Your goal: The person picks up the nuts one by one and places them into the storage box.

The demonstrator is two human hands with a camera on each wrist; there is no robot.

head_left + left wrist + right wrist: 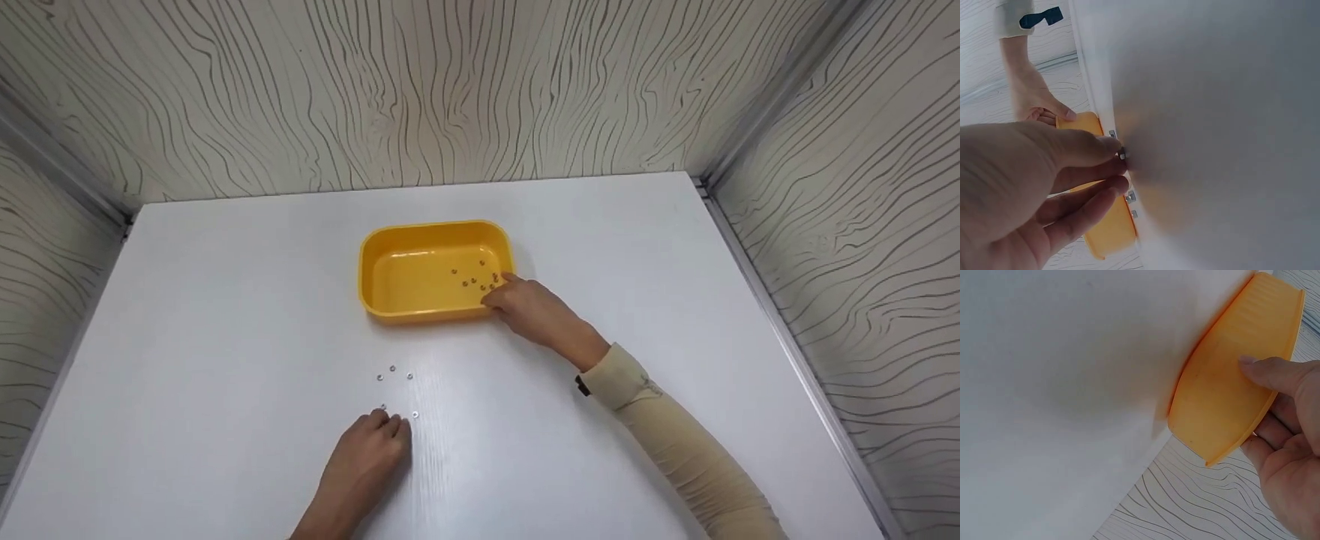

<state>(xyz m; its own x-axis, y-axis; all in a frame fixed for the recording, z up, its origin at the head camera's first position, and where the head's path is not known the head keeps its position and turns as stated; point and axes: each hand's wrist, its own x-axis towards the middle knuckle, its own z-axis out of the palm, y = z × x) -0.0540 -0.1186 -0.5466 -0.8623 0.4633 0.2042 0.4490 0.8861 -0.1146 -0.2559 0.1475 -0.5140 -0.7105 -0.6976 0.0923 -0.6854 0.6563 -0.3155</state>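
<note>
My left hand (367, 454) is low over the table, its thumb and forefinger pinching a small metal nut (1122, 153) in the left wrist view. Several loose nuts (392, 368) lie just beyond those fingers on the white surface. My right hand (536, 311) grips the near right corner of a yellow plastic tub (412, 281). In the right wrist view, the thumb presses the tub's outer wall (1213, 399) while the other fingers reach over the rim. Several small nuts (473, 281) sit inside the tub, gathered toward its right end.
A white table (225, 300) spreads under everything. Wood-patterned panels (450, 90) rise behind it and on both sides, with metal frame strips (787, 97) at the corners. My right sleeve (675, 442) crosses the table's right half.
</note>
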